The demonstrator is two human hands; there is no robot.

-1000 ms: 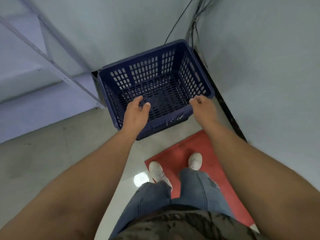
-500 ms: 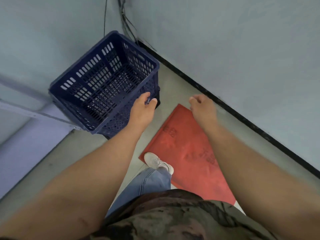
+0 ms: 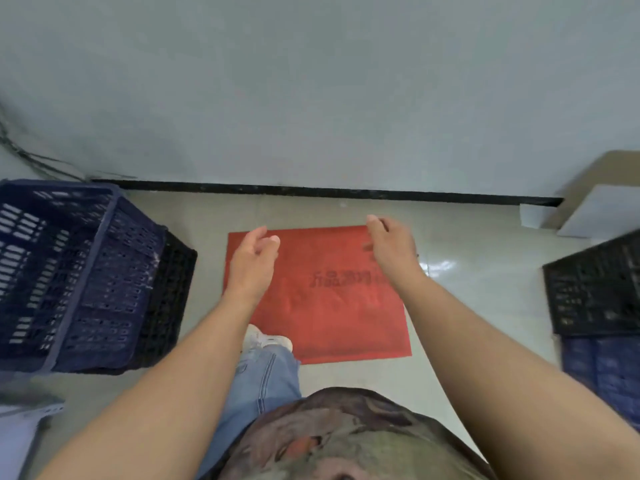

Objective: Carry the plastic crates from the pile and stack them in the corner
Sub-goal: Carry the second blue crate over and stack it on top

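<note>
A dark blue plastic crate stands in the corner at the left, nested on a black crate whose side shows beneath it. At the right edge a black crate rests on a blue crate. My left hand and my right hand hover over a red floor mat, both empty with fingers loosely apart. Neither hand touches a crate.
The red mat with dark lettering lies on the tiled floor against the grey wall and its black skirting. A cardboard box sits at the far right. Cables run down the left corner. My shoe touches the mat.
My hands have let go of the blue crate, which now stays in the corner. My view has swung right, bringing the other crates and the box into sight.
</note>
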